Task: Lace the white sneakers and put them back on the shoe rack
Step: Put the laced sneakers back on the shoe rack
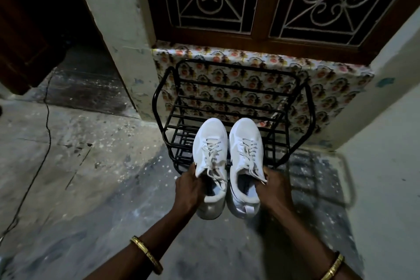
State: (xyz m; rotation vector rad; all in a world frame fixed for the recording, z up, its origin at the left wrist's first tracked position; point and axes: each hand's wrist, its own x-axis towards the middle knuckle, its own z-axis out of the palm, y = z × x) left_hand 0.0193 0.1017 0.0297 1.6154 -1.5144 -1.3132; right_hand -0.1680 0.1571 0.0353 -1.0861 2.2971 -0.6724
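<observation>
Two white sneakers are held side by side, toes pointing away from me, both with white laces threaded through the eyelets. My left hand [189,186] grips the collar of the left sneaker [210,150]. My right hand [273,188] grips the collar of the right sneaker [245,143]. The toes of both hang over the front of a black metal shoe rack [229,88], whose barred shelves hold nothing. Whether the soles touch the rack I cannot tell.
The rack stands on a worn grey concrete floor [102,166] against a ledge covered in patterned paper [329,84], below a wooden window with scrolled grilles [295,0]. A pale wall [391,120] closes the right side. A thin cable [34,166] runs across the floor at left.
</observation>
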